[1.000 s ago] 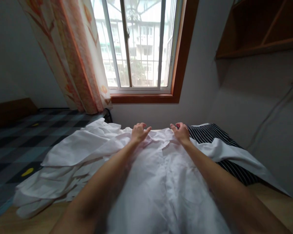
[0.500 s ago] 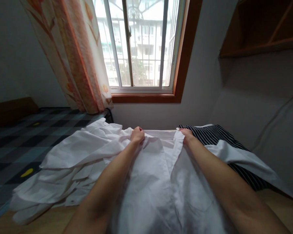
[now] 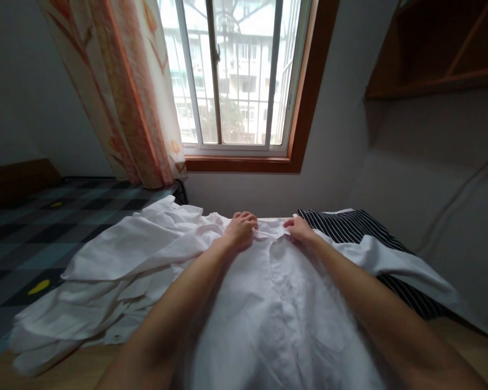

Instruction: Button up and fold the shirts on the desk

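A white button-up shirt (image 3: 260, 303) lies spread in front of me, collar end away from me and its button front running down the middle. My left hand (image 3: 242, 229) is at the left of the collar, its fingers curled over the cloth. On the other side of the neck opening, my right hand (image 3: 300, 228) pinches the collar edge between thumb and fingers. One sleeve (image 3: 390, 257) of the shirt stretches out to the right. The near end of the shirt is blurred.
A heap of white clothes (image 3: 126, 254) lies left on the wooden table (image 3: 101, 360). Black-and-white striped cloth (image 3: 345, 225) is at the right, partly under the sleeve. Beyond are a checked bed (image 3: 20, 238), a curtain (image 3: 126, 108), a window (image 3: 244, 81) and a wall shelf (image 3: 443, 59).
Both hands have moved inward, closer together at the collar. The collar and front edges, lifted and parted before, now lie flatter and closer together.
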`<state>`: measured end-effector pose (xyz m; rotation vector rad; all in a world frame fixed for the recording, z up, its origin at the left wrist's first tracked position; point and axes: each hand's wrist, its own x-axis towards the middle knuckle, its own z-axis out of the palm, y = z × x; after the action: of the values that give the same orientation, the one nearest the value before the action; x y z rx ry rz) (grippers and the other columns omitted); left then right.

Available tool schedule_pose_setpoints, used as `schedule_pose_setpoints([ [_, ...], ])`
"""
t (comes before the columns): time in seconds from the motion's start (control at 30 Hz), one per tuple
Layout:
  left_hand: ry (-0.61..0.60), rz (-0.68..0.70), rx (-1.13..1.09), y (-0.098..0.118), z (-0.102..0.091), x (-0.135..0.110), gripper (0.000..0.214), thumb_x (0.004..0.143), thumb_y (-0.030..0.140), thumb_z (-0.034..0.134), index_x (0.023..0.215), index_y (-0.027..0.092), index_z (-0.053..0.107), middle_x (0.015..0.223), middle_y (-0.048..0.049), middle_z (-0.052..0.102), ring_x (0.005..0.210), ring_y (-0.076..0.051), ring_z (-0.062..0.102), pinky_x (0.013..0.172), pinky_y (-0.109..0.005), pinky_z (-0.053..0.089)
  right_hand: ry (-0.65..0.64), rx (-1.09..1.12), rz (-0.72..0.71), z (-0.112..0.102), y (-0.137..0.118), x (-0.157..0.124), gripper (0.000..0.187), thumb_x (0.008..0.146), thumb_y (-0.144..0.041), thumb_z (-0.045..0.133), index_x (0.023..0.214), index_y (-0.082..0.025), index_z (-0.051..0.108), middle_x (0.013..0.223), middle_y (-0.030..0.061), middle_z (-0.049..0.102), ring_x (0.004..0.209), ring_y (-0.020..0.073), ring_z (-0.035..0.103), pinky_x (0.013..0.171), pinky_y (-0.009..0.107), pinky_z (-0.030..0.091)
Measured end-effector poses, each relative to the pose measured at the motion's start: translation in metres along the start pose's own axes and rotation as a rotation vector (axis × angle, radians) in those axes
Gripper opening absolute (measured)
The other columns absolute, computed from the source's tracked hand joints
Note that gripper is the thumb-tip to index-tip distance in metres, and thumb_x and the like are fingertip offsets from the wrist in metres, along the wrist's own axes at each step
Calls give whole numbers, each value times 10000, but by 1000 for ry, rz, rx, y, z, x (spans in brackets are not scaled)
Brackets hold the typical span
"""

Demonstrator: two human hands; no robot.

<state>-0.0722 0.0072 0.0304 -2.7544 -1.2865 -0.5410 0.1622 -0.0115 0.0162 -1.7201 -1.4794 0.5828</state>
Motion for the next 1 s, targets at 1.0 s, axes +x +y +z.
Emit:
schedule_pose_setpoints([
  [1.0, -35, -139, 325, -1, -10, 19, 210, 799, 202, 518, 898, 171, 700, 1011, -140, 687, 1005, -292, 556, 913, -468, 344, 54, -769, -165, 19, -23, 9, 279, 889, -144, 465, 1083, -148, 664, 1174, 191, 590, 1130, 316, 487, 943, 459, 336],
])
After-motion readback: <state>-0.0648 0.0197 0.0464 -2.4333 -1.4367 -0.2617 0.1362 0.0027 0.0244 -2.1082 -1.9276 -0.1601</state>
